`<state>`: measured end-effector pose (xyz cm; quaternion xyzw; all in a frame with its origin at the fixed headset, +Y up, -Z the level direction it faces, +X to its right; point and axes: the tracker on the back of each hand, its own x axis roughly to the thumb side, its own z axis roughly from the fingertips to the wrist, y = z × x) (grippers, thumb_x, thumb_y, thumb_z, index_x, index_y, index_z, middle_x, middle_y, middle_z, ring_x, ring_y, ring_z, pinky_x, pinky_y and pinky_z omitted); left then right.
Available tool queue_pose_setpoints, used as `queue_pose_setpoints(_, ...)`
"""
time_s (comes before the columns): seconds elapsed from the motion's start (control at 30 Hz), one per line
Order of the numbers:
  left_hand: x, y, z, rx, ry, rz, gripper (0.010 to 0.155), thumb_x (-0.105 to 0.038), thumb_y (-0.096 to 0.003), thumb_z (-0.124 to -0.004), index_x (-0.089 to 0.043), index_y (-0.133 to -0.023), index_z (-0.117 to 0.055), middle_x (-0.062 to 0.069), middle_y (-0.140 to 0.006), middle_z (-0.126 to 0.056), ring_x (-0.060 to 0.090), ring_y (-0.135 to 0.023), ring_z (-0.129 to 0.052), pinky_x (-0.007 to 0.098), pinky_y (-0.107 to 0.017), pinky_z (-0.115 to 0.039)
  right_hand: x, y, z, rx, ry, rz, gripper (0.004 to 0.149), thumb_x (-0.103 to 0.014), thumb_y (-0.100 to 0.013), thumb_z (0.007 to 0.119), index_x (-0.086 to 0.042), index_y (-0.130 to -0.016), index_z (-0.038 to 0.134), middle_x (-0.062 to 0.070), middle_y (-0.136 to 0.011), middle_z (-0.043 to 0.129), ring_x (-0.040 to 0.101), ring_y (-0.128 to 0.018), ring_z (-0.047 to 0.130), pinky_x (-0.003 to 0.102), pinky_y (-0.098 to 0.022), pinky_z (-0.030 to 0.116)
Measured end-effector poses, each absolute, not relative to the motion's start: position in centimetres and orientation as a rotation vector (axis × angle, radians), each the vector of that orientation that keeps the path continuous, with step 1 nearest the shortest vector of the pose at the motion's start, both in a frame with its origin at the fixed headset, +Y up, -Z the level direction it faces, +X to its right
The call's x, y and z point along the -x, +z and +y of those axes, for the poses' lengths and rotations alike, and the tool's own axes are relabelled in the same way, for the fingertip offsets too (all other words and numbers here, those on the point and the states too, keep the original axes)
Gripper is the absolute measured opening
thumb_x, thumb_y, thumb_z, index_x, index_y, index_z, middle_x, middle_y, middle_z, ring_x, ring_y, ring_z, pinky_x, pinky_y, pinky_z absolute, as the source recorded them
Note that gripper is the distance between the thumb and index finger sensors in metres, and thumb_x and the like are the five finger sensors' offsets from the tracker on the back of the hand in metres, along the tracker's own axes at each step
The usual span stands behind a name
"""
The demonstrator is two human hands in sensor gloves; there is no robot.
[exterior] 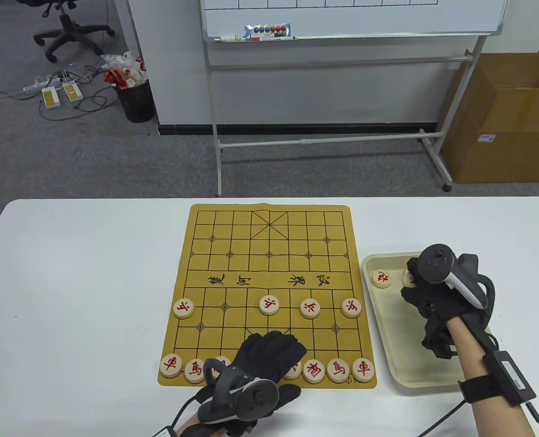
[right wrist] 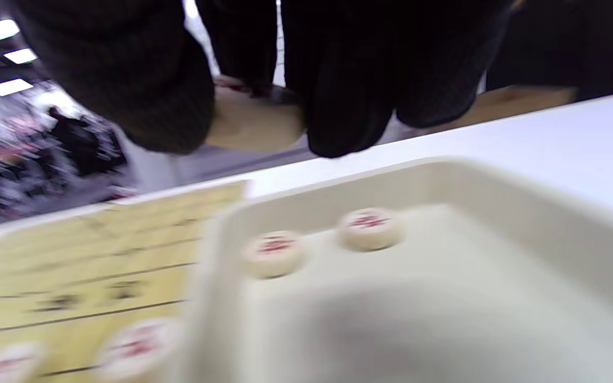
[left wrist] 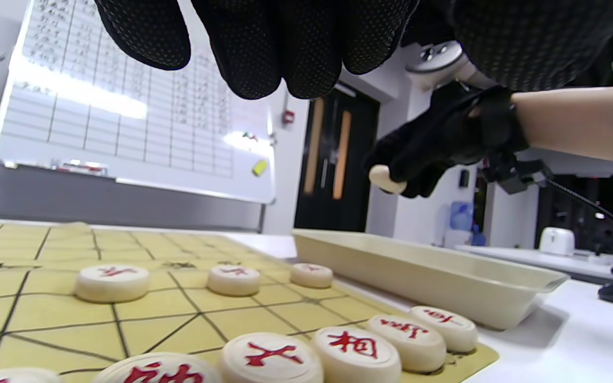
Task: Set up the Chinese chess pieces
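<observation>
Your right hand pinches a round cream wooden chess piece lifted above the shallow cream plastic tray, apparently to carry it to the yellow cloth board, where one soldier point and both cannon points look unfilled. Two more discs lie in the tray. Your left hand, fingers straight, hovers over the back row, hiding its middle pieces. Motion blur makes the held piece's character unreadable.

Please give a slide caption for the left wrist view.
Right hand lifts a chess piece above the tray.
</observation>
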<state>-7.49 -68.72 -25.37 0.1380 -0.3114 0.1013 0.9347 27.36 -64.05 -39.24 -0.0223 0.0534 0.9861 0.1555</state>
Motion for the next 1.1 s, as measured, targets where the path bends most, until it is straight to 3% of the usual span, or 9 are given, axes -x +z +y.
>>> queue_pose_setpoints(0.2, 6.8, -24.2, -68.2, -0.364, 0.213, -0.661, 0.082, -0.059, -0.0343, -0.075, -0.031, -0.106, -0.049, -0.002, -0.112, -0.062, 0.026, -0.105, -0.068, 0.056, -0.078, -0.061, -21.8, -33.1, -64.5, -0.309, 2.624, 0.233, 0.076, -0.045, -0.043, 0.090, -0.018, -0.108, 0.060, 0.017, -0.102, 0.077, 0.028, -0.075, 0.094, 0.050, -0.063, 0.076)
queue_pose_setpoints(0.4, 6.3, -23.0, -67.9, -0.461, 0.199, -0.721, 0.081, -0.057, -0.0342, -0.077, -0.032, -0.106, -0.047, -0.003, -0.111, -0.062, 0.024, -0.103, -0.070, 0.054, -0.077, -0.063, -16.3, -29.1, -67.8, -0.610, 2.435, 0.403, 0.077, -0.045, -0.042, 0.090, -0.016, -0.107, 0.061, 0.015, -0.102, 0.078, 0.028, -0.075, 0.095, 0.050, -0.062, 0.077)
queue_pose_setpoints(0.5, 5.7, -22.4, -68.2, -0.499, 0.147, -0.747, 0.074, -0.055, -0.0345, -0.079, -0.036, -0.103, -0.055, -0.005, -0.107, -0.068, 0.022, -0.098, -0.075, 0.052, -0.076, -0.066, -15.4, -28.5, -68.7, -0.668, 2.313, 0.501, 0.078, -0.046, -0.042, 0.090, -0.013, -0.107, 0.062, 0.016, -0.101, 0.079, 0.029, -0.074, 0.096, 0.051, -0.062, 0.077)
queue_pose_setpoints(0.63, 5.4, -22.1, -68.2, -0.545, 0.156, -0.762, 0.052, -0.048, -0.0359, -0.081, -0.044, -0.087, -0.074, -0.010, -0.095, -0.081, 0.016, -0.087, -0.086, 0.048, -0.072, -0.073, -15.1, -27.9, -69.1, -0.709, 2.251, 0.541, 0.078, -0.046, -0.042, 0.090, -0.011, -0.106, 0.063, 0.017, -0.100, 0.080, 0.029, -0.073, 0.096, 0.052, -0.062, 0.076)
queue_pose_setpoints(0.83, 5.3, -21.9, -68.3, -0.545, 0.127, -0.816, 0.051, -0.047, -0.0323, -0.084, -0.045, -0.082, -0.078, -0.012, -0.089, -0.085, 0.013, -0.083, -0.090, 0.046, -0.071, -0.076, -14.7, -27.6, -69.4, -0.769, 2.229, 0.560, 0.078, -0.048, -0.042, 0.089, -0.009, -0.105, 0.065, 0.017, -0.097, 0.083, 0.029, -0.069, 0.097, 0.053, -0.063, 0.076)
queue_pose_setpoints(0.93, 5.8, -22.4, -67.8, -0.549, 0.105, -0.788, 0.050, -0.048, -0.0317, -0.084, -0.044, -0.082, -0.078, -0.016, -0.091, -0.086, 0.011, -0.086, -0.091, 0.046, -0.072, -0.077, -15.0, -27.5, -69.2, -0.736, 2.243, 0.494, 0.076, -0.048, -0.044, 0.086, -0.010, -0.107, 0.064, 0.015, -0.100, 0.082, 0.031, -0.075, 0.097, 0.053, -0.063, 0.075)
queue_pose_setpoints(1.1, 9.0, -25.4, -64.6, -0.566, 0.206, -0.602, 0.050, -0.047, -0.0307, -0.088, -0.041, -0.080, -0.079, -0.013, -0.090, -0.092, 0.013, -0.085, -0.097, 0.047, -0.071, -0.079, -15.7, -26.6, -68.0, -0.649, 2.288, 0.221, 0.075, -0.047, -0.046, 0.082, -0.011, -0.108, 0.061, 0.017, -0.105, 0.078, 0.036, -0.082, 0.093, 0.056, -0.065, 0.071)
